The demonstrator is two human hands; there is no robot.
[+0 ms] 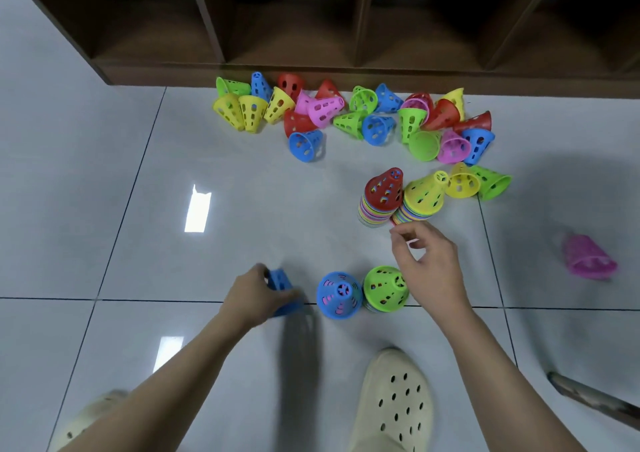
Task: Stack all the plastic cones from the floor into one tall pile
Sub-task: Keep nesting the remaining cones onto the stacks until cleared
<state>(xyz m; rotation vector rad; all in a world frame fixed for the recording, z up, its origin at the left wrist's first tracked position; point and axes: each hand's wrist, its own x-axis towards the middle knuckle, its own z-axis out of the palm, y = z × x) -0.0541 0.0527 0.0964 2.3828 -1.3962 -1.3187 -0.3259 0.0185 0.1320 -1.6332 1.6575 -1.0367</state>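
Observation:
My left hand (258,295) grips a blurred blue cone (282,290) low over the floor. To its right stand a blue-topped stack (339,294) and a green-topped stack (384,288), close together. My right hand (429,261) hovers above the green one, fingers curled and apart, holding nothing. Beyond it stand a red-topped stack (381,197) and a leaning yellow-topped stack (422,197), touching. Several loose cones (346,115) in mixed colours lie scattered along the shelf base. A pink cone (588,257) lies alone at the right.
A dark wooden shelf unit (346,35) runs along the back. My feet in cream clogs (391,403) stand near the bottom edge. A dark bar (588,396) lies at the lower right. White glossy floor tiles (207,174) spread to the left.

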